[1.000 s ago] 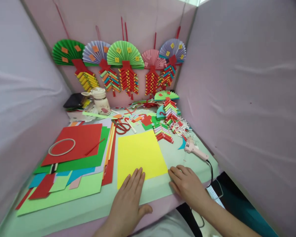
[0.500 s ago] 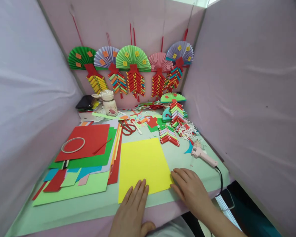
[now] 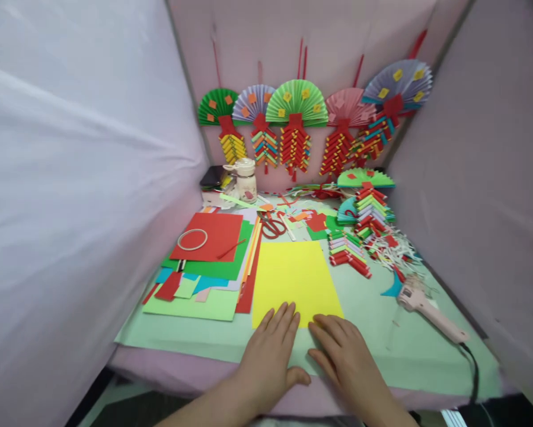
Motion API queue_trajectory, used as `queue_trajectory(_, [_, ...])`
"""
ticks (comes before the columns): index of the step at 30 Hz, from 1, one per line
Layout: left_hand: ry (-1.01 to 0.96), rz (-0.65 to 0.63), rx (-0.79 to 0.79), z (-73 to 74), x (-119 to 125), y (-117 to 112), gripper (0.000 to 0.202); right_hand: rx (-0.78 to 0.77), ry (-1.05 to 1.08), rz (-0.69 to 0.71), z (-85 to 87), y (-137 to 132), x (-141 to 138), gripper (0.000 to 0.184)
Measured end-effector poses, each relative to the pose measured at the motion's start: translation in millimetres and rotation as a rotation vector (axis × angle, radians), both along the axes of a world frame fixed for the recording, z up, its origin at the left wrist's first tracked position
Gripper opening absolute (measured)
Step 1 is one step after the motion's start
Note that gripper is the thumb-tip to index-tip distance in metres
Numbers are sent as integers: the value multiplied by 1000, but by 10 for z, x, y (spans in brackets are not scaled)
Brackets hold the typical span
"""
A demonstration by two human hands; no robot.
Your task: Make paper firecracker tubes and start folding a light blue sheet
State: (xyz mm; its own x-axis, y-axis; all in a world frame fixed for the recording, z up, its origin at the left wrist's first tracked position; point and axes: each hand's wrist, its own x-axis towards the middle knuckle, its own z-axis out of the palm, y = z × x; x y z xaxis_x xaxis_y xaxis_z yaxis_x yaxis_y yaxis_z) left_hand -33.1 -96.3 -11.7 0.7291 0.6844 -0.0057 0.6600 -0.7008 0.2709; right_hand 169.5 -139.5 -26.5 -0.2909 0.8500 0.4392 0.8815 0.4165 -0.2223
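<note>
A yellow sheet of paper [image 3: 293, 279] lies flat on the pale green table top [image 3: 373, 320]. My left hand [image 3: 270, 356] rests palm down with its fingers stretched out, the fingertips on the sheet's near edge. My right hand [image 3: 344, 359] lies beside it, fingers flat and apart, touching the sheet's near right corner. Neither hand holds anything.
A stack of coloured paper [image 3: 204, 267] with a tape ring [image 3: 192, 239] lies left. Red scissors [image 3: 271, 226], a jar [image 3: 245, 179], paper firecracker pieces [image 3: 359, 231] and scraps sit behind. A pink glue gun [image 3: 426, 305] lies right. Paper fans [image 3: 296, 104] hang on the back wall.
The view has swung left, so the table sits further right in the picture. My right hand has moved in closer to my left, onto the sheet's near right corner.
</note>
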Motion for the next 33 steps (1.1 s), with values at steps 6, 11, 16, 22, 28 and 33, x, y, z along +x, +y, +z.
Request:
queue_trajectory(6, [-140, 115, 35, 287, -265, 383, 63, 36, -11, -16, -177, 65, 16, 36])
queue_trajectory(11, [-85, 716, 366, 546, -1025, 1032, 27, 65, -6, -9, -195, 57, 32, 36])
queue_trajectory(16, [234, 1118, 337, 589, -1624, 1315, 37, 93, 3, -5, -186, 70, 21, 35])
queue_trajectory(22, [232, 1133, 165, 512, -1593, 1431, 46, 107, -9, -13, -174, 76, 4, 33])
queue_trajectory(28, [150, 1102, 7, 554, -1662, 1211, 32, 102, -3, -27, -186, 61, 8, 34])
queue_trajectory(33, [-738, 1094, -605, 490, -1680, 490, 43, 84, 6, -35, -192, 68, 2, 33])
